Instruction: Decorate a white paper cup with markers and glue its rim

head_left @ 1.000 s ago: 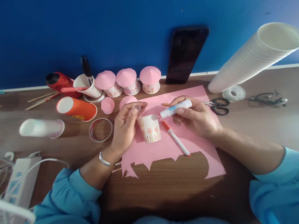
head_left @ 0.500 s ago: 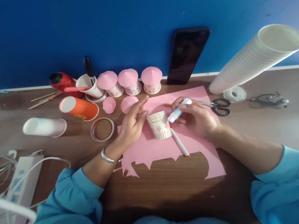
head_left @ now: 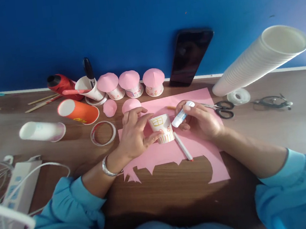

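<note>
A small paper cup (head_left: 165, 124), drawn with a yellow window and red flowers, stands on the pink paper sheet (head_left: 163, 154). My left hand (head_left: 133, 135) is curved around the cup's left side, thumb across its front and index finger near the rim. Just right of the cup, my right hand (head_left: 198, 120) is closed around a white glue stick (head_left: 180, 118), its lower end tilted toward the cup. A white marker (head_left: 183, 146) with a red tip lies on the sheet between the hands. Behind my left hand, a pink paper cone (head_left: 131, 104) is partly hidden.
Several decorated cups stand at the back, three with pink cone roofs (head_left: 153, 78). Scissors (head_left: 223, 109), clear tape (head_left: 238, 97) and glasses (head_left: 273, 102) lie right, below a tall cup stack (head_left: 260, 58). A phone (head_left: 191, 56) leans on the blue wall. Left are a tape ring (head_left: 92, 136) and an orange cup (head_left: 81, 112).
My left hand has turned and come down onto the cup, its thumb now over the front. My right hand keeps hold of the glue stick in nearly the same place.
</note>
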### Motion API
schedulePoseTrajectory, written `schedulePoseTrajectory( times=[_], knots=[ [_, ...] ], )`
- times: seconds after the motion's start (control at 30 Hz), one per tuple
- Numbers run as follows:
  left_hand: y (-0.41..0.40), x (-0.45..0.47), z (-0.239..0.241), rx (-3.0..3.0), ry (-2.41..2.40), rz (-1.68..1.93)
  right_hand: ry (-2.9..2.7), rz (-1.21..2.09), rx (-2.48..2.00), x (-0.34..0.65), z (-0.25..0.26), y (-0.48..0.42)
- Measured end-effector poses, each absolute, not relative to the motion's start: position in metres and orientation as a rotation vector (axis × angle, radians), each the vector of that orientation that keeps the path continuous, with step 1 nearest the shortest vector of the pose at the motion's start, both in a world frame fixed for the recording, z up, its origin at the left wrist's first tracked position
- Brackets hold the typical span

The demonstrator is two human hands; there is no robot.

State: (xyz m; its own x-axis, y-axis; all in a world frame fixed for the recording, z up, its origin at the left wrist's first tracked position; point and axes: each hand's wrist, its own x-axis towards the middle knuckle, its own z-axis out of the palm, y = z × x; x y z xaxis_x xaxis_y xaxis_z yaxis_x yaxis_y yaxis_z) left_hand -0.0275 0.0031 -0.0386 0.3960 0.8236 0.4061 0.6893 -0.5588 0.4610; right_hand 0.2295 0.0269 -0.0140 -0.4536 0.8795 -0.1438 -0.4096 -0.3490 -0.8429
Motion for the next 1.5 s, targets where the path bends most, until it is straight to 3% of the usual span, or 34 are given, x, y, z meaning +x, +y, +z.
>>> schedulePoseTrajectory(
  times=[0.37,0.6,0.9,1.13,1.5],
  knots=[
    [-0.009,-0.017,-0.013,2.501,0.999,1.280,-1.009,1.778,-0.813,0.239,-0.014,0.031],
    [-0.011,-0.015,-0.015,2.499,0.972,1.196,-1.000,1.735,-0.843,0.239,-0.016,0.029],
    [-0.004,-0.012,-0.040,2.068,1.020,1.093,-1.122,1.518,-0.830,0.238,-0.011,0.023],
    [-0.001,-0.010,-0.031,2.031,0.949,0.989,-1.172,1.343,-0.850,0.237,0.001,0.016],
    [-0.008,-0.006,-0.025,1.932,1.124,0.767,-1.869,1.159,-0.597,0.237,0.022,-0.008]
  ],
)
